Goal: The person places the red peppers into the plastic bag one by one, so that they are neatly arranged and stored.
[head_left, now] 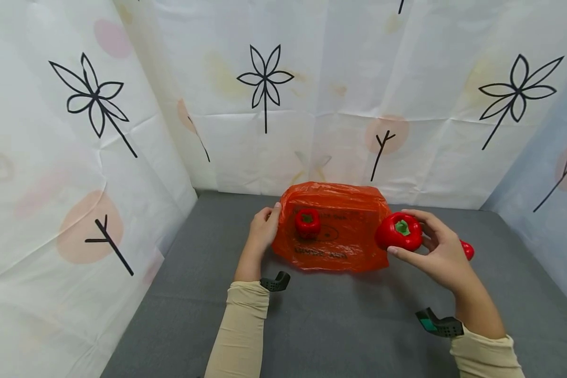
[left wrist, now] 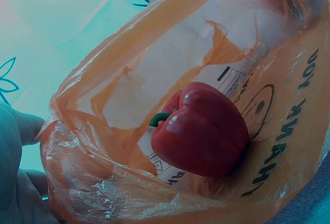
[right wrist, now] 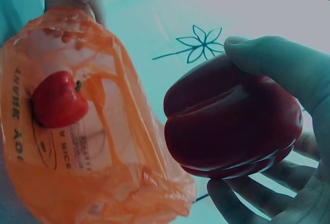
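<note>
An orange plastic bag (head_left: 340,257) with printed lettering lies spread on the table, its mouth held apart. One red bell pepper (left wrist: 201,131) with a green stem rests inside it. At the bag's left edge my left hand (head_left: 263,228) pinches the plastic between thumb and fingers. My right hand (head_left: 441,252) grips a second red bell pepper (right wrist: 232,116) at the bag's right edge, thumb on one side and fingers on the other. In the head view this held pepper overlaps the bag's right rim, its stem towards the camera.
Another red object (head_left: 467,250), mostly hidden behind my right hand, lies on the grey table (head_left: 331,325). White cloth (head_left: 321,94) printed with black flowers hangs behind and at both sides. Each wrist wears a dark strapped device (head_left: 439,323).
</note>
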### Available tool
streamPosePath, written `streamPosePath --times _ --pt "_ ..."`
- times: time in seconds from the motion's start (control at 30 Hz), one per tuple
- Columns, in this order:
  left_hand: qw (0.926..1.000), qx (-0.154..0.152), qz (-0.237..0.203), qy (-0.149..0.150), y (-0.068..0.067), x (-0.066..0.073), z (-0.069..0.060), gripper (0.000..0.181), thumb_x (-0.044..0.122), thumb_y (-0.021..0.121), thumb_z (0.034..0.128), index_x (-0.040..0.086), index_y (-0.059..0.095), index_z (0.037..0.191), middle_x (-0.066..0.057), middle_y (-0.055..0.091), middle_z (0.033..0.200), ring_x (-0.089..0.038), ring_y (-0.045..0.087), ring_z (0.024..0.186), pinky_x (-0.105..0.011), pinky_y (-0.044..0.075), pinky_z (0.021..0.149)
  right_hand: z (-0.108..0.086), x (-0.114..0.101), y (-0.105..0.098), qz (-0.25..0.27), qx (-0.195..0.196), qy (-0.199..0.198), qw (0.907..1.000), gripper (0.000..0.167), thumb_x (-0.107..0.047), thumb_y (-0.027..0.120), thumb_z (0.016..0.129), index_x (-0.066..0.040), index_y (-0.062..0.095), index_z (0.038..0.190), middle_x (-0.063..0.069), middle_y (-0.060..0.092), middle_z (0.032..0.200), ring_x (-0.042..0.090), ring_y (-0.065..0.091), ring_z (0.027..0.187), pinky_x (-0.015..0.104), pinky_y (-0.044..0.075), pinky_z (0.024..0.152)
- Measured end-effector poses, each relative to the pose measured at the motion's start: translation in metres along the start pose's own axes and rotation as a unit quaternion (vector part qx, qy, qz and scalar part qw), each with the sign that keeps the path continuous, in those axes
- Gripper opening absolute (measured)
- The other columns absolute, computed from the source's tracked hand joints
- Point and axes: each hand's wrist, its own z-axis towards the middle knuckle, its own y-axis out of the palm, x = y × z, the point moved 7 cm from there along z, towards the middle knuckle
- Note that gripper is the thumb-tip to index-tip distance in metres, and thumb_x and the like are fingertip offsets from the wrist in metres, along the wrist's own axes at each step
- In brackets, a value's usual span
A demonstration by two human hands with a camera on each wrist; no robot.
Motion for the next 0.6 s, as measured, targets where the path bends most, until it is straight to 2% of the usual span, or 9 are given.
streamPosePath --times 0.27,0.5,0.6 --pt "1.0000 -0.003 -0.007 -0.003 0.000 0.000 -0.002 0.057 0.060 0.046 0.1087 0.010 0.069 0.124 -0.012 0.068 0.114 -0.030 0.065 0.104 -0.048 0.052 0.094 0.001 -0.006 0.015 0.015 -0.024 -0.011 0.9995 0.078 -0.002 0.091 0.081 -0.013 0.056 0.150 -0.022 0.060 0.135 -0.005 0.060 0.118 0.010 0.054 0.089" --pt "1.0000 -0.004 -0.005 0.006 -0.001 0.004 -0.003 0.057 0.060 0.045 0.1089 0.010 0.069 0.125 -0.013 0.069 0.115 -0.030 0.065 0.105 -0.049 0.052 0.094 0.003 -0.011 0.036 0.018 -0.054 0.004 0.9984 0.078 -0.010 0.091 0.083 -0.016 0.054 0.151 0.003 0.062 0.140 -0.005 0.062 0.114 0.017 0.058 0.084" --pt "0.9999 -0.003 -0.002 0.010 -0.001 0.005 -0.003 0.057 0.059 0.045 0.1090 0.010 0.069 0.124 -0.013 0.069 0.114 -0.030 0.065 0.104 -0.049 0.052 0.094 0.005 -0.013 0.049 0.031 -0.073 0.017 0.9967 0.077 -0.014 0.091 0.085 -0.017 0.053 0.151 0.009 0.061 0.142 0.005 0.065 0.117 0.020 0.059 0.084"
